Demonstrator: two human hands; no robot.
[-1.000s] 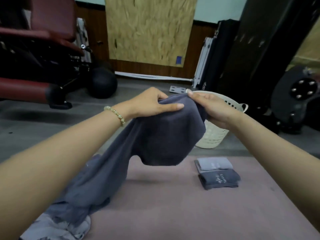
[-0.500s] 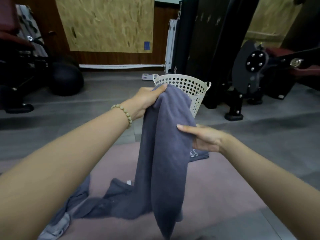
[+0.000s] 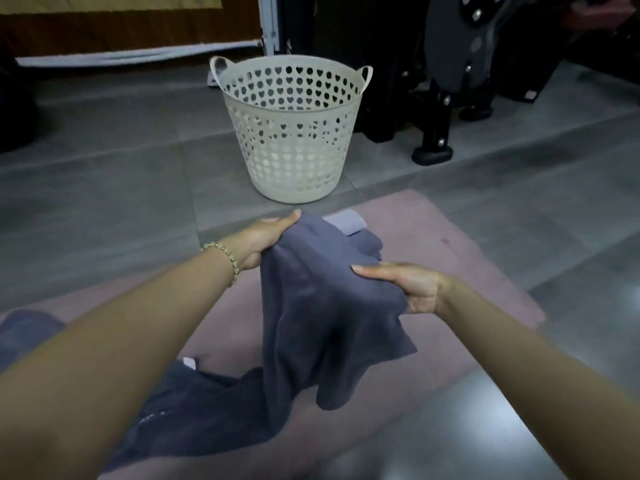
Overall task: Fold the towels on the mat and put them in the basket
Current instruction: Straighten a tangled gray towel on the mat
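Note:
A dark grey towel (image 3: 318,306) hangs between my hands above the pink mat (image 3: 450,237), its lower end trailing on the mat at the lower left. My left hand (image 3: 263,240) grips its upper left edge. My right hand (image 3: 408,285) holds its right edge, thumb on top and fingers under the cloth. Just beyond the towel lie a folded light grey towel (image 3: 348,220) and a folded dark one (image 3: 369,242), partly hidden. The white basket (image 3: 294,133) with heart-shaped holes stands on the floor past the mat.
Grey floor tiles surround the mat. Black gym equipment with a foot (image 3: 431,154) stands right of the basket. A wooden wall panel and white skirting (image 3: 131,55) run along the back left. Another bluish cloth (image 3: 24,327) lies at the left edge.
My view has tilted down and toward the basket. Both hands have lowered the towel toward the mat, and my right hand has taken hold of its right edge.

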